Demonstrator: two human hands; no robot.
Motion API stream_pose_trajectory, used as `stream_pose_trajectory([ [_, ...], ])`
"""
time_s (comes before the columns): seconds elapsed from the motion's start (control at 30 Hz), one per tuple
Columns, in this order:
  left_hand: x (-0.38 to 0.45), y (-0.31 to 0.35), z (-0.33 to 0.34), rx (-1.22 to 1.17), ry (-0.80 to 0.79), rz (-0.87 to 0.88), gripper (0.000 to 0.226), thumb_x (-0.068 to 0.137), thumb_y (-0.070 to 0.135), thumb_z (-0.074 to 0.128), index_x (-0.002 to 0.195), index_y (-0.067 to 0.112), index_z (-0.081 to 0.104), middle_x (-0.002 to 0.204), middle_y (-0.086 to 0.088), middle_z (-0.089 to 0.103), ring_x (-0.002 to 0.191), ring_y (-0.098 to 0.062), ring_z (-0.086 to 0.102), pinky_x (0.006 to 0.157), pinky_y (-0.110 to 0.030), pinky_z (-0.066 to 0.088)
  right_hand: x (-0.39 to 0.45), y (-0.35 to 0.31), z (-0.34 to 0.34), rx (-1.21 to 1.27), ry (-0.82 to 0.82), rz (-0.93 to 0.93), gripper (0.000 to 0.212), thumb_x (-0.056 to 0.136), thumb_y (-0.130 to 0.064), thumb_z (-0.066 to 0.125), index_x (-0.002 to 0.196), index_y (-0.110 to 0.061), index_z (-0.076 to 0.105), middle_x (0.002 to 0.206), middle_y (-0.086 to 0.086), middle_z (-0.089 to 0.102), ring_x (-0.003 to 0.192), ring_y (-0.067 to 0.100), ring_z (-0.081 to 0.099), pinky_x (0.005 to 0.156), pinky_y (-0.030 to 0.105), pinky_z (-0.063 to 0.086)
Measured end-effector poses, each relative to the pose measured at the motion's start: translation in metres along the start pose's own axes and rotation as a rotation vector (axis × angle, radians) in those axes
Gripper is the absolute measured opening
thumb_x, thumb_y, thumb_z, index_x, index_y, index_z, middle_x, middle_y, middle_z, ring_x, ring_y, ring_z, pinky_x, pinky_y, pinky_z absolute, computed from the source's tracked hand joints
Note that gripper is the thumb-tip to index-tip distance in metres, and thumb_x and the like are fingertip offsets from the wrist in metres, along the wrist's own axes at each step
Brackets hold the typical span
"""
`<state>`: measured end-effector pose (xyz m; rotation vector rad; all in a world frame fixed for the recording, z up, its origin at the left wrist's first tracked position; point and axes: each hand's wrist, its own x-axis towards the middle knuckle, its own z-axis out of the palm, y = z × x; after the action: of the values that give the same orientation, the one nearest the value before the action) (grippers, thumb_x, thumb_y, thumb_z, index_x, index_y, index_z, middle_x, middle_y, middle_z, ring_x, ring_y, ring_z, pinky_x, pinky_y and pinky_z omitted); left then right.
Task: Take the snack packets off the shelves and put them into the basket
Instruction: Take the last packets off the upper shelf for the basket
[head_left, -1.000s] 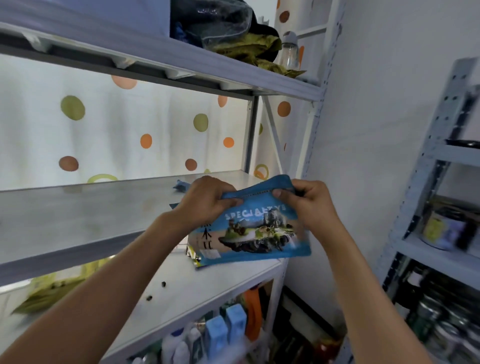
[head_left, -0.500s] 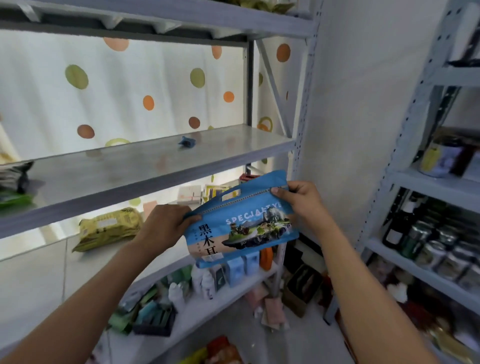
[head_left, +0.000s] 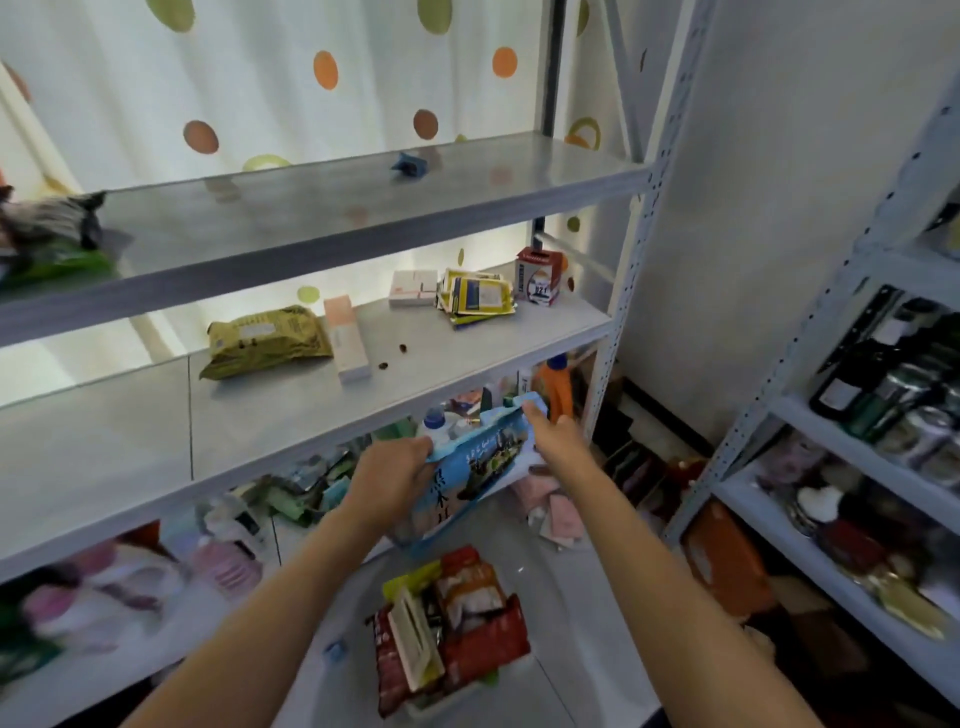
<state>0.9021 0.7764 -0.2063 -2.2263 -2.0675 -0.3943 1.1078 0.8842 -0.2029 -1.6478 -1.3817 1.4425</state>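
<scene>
Midway: a person lowers a blue packet (head_left: 475, 467) from the shelving toward a basket (head_left: 467, 693) on the floor.
Hold: left hand (head_left: 389, 480) grips the packet's left edge, fingers curled over it; right hand (head_left: 553, 434) pinches the upper right corner.
Position: the packet hangs tilted in the air, in front of the lower shelves and above the basket, apart from it.
Basket: already heaped with red and yellow packets; only a pale rim shows.
Handling: likely light and soft, a flat glossy pouch that may slide in the fingers; the sealed top edge looks the firmest place to take hold.
Risk: laid on the heap, it could slip off the side.
Left on the shelf (head_left: 311, 410): an olive-green packet (head_left: 265, 338) and a stack of yellow sachets (head_left: 475, 299).
</scene>
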Motion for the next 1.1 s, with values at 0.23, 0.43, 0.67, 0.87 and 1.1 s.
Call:
stream_pose_trajectory([
  [0.23, -0.022, 0.003, 0.079, -0.06, -0.14, -0.049, 0.039, 0.049, 0.011, 0.082, 0.063, 0.016, 0.046, 0.047, -0.001, 0.05, 0.035, -0.021, 0.049, 0.033, -0.023, 0.028, 0.026, 0.071, 0.055, 0.188, -0.189, 0.379, 0.051, 0.078, -0.052, 0.073, 0.111, -0.015, 0.061, 0.103, 0.014, 0.069, 0.089, 0.035, 0.07, 0.071, 0.051, 0.061],
  [0.43, -0.025, -0.009, 0.153, -0.113, -0.381, -0.077, 0.012, 0.079, 0.013, 0.066, 0.089, 0.008, 0.059, 0.084, -0.011, 0.068, 0.074, -0.032, 0.066, 0.06, -0.037, 0.049, 0.079, 0.127, 0.094, 0.084, -0.16, 0.499, 0.027, 0.086, -0.016, 0.071, 0.104, 0.001, 0.06, 0.102, 0.024, 0.07, 0.085, 0.038, 0.071, 0.073, 0.052, 0.06],
  [0.67, -0.039, -0.035, 0.259, -0.174, -0.579, 0.093, 0.071, 0.09, 0.053, 0.008, 0.11, 0.011, 0.061, 0.109, -0.012, 0.066, 0.1, -0.031, 0.062, 0.077, -0.039, 0.047, 0.133, 0.251, 0.152, -0.047, -0.001, 0.557, 0.016, 0.085, -0.005, 0.06, 0.099, 0.002, 0.063, 0.1, 0.017, 0.07, 0.092, 0.036, 0.068, 0.08, 0.051, 0.059],
  [0.87, -0.052, -0.082, 0.344, -0.317, -0.702, -0.038, 0.023, 0.098, 0.025, 0.046, 0.112, 0.013, 0.059, 0.106, -0.012, 0.066, 0.098, -0.031, 0.062, 0.08, -0.038, 0.047, 0.141, 0.321, 0.194, -0.449, -0.059, 0.416, 0.024, 0.099, -0.018, 0.05, 0.112, -0.002, 0.062, 0.102, 0.012, 0.066, 0.073, 0.02, 0.06, 0.06, 0.025, 0.046],
  [1.1, -0.044, -0.148, 0.441, -0.114, -0.773, -0.051, 0.057, 0.102, 0.026, 0.035, 0.154, 0.015, 0.013, 0.162, -0.004, 0.013, 0.149, -0.021, 0.008, 0.121, -0.037, 0.009, 0.193, 0.414, 0.241, -0.675, -0.039, 0.349, 0.025, 0.094, -0.017, 0.05, 0.118, -0.014, 0.059, 0.109, 0.009, 0.068, 0.086, 0.027, 0.066, 0.064, 0.022, 0.046],
])
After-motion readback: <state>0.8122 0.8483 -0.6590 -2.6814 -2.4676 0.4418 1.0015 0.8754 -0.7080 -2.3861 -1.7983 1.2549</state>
